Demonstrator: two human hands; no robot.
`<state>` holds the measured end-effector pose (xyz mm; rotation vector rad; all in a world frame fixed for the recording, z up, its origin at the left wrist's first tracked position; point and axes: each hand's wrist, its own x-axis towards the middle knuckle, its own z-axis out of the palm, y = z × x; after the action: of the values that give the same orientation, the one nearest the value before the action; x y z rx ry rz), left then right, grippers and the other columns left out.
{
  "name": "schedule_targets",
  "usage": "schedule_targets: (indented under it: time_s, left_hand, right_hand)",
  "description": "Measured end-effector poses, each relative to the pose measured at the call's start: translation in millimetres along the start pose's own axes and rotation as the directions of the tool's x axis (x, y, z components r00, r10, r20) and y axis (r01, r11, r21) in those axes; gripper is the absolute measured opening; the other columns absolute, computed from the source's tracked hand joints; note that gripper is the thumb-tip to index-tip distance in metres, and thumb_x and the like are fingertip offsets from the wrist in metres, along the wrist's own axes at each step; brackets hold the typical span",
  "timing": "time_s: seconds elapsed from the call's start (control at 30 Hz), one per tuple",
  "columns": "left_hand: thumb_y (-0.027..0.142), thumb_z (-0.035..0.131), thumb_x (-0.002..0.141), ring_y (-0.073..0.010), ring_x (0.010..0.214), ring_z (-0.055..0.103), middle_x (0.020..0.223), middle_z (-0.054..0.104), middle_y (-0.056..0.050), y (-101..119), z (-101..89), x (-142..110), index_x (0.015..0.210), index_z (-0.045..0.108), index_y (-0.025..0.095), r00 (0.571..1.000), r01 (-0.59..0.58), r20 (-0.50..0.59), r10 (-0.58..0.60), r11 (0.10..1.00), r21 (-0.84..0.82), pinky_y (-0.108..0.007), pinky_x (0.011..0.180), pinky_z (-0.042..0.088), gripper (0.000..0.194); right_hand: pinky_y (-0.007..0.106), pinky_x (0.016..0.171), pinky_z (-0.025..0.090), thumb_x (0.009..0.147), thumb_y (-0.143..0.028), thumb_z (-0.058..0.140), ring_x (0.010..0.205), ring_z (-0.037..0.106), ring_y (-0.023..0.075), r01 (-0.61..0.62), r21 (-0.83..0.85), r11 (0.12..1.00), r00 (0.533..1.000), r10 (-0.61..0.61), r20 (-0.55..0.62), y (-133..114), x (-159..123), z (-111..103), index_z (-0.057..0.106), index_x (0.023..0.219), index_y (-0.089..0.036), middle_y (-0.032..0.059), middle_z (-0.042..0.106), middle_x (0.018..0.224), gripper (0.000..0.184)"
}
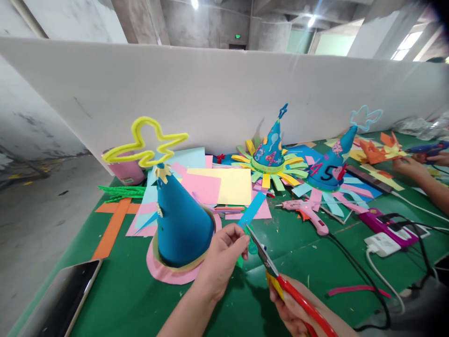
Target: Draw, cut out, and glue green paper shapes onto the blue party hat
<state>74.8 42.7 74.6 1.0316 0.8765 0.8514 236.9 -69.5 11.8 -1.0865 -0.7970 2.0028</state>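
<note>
Between the thumb and fingers of my left hand point(224, 257) is the lower end of a blue paper strip point(253, 208). My right hand point(289, 302) grips scissors point(298, 299) with red and yellow handles. Their blades look nearly closed, with the tips close to my left fingertips and the strip's lower end. Small green pieces point(252, 243) show behind the blades; their exact shape is partly hidden. Just left of my left hand stands a blue cone hat point(184, 224) with a pink brim and a yellow pipe-cleaner shape point(149, 140) on top.
Two decorated blue cone hats point(270, 150) point(328, 164) stand at the back. A pink glue gun point(308, 213), purple power strip point(389, 227) and cables lie right. Paper sheets point(233, 180), orange strips point(114, 229) and a phone point(65, 297) lie left. Another person's hand point(410, 168) holds orange paper.
</note>
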Motion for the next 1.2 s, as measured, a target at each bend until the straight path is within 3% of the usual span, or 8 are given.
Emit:
schedule_targets:
  time_s: [0.13, 0.33, 0.57, 0.77, 1.07, 1.2]
  left_hand:
    - [0.019, 0.060, 0.069, -0.0070, 0.049, 0.042, 0.050, 0.045, 0.005, -0.5, -1.2, 1.2, 0.058, 0.049, 0.015, 1.000, 0.016, 0.009, -0.016, 1.000, -0.019, -0.020, 0.051, 0.035, 0.017]
    - [0.017, 0.063, 0.067, -0.0060, 0.049, 0.038, 0.052, 0.043, 0.005, 0.6, -1.9, 1.7, 0.057, 0.051, 0.015, 0.996, 0.085, 0.032, -0.082, 0.991, -0.104, -0.018, 0.049, 0.037, 0.016]
    - [0.024, 0.057, 0.074, -0.0083, 0.048, 0.044, 0.054, 0.043, 0.004, -0.5, 1.1, 1.9, 0.057, 0.052, 0.015, 0.994, 0.102, 0.068, -0.088, 0.964, -0.244, -0.022, 0.050, 0.041, 0.020]
    - [0.026, 0.061, 0.073, -0.0089, 0.048, 0.053, 0.059, 0.051, 0.004, -4.1, 4.6, 0.7, 0.061, 0.049, 0.015, 0.996, 0.083, 0.047, -0.079, 0.992, -0.092, -0.022, 0.054, 0.038, 0.020]
    - [0.023, 0.059, 0.074, -0.0075, 0.051, 0.048, 0.058, 0.048, 0.005, -6.6, 5.4, -0.7, 0.061, 0.049, 0.016, 1.000, 0.000, -0.008, 0.000, 1.000, -0.026, -0.020, 0.054, 0.037, 0.018]
    - [0.022, 0.057, 0.073, -0.0086, 0.052, 0.047, 0.055, 0.049, 0.004, -1.7, 8.5, -2.4, 0.059, 0.048, 0.017, 0.999, -0.039, -0.032, 0.040, 0.999, 0.025, -0.021, 0.055, 0.037, 0.018]
  right_hand:
    - [0.015, 0.041, 0.020, 0.075, -0.051, 0.057, 0.043, 0.026, 0.0000, 0.010, 0.106, 0.994, 1.000, -0.013, 0.028, -3.1, -3.4, 1.7, 0.046, 0.092, -0.017, -0.0079, 0.038, 0.062, 0.039]
    - [0.017, 0.039, 0.017, 0.073, -0.059, 0.054, 0.040, 0.022, 0.0011, 0.022, 0.035, 0.999, 0.998, -0.025, 0.062, -14.0, -6.5, 7.8, 0.050, 0.086, -0.016, -0.0085, 0.035, 0.055, 0.045]
    - [0.019, 0.041, 0.021, 0.072, -0.061, 0.053, 0.042, 0.023, 0.0045, 0.065, 0.003, 0.998, 0.998, -0.065, -0.001, -9.2, -3.6, 11.2, 0.052, 0.087, -0.018, -0.0065, 0.037, 0.055, 0.045]
    - [0.017, 0.037, 0.017, 0.071, -0.061, 0.053, 0.039, 0.024, 0.0029, 0.051, 0.008, 0.999, 0.999, -0.051, -0.013, -9.2, 1.9, 10.9, 0.051, 0.085, -0.017, -0.0091, 0.032, 0.051, 0.046]
    - [0.015, 0.038, 0.018, 0.069, -0.062, 0.056, 0.041, 0.024, 0.0027, 0.139, 0.010, 0.990, 0.990, -0.139, -0.012, -9.8, 3.1, 11.9, 0.052, 0.082, -0.015, -0.0077, 0.036, 0.052, 0.049]
    - [0.013, 0.038, 0.016, 0.067, -0.059, 0.060, 0.045, 0.025, 0.0034, 0.068, 0.099, 0.993, 0.997, -0.066, -0.029, -11.6, -2.1, 15.6, 0.053, 0.082, -0.015, -0.0065, 0.036, 0.055, 0.046]
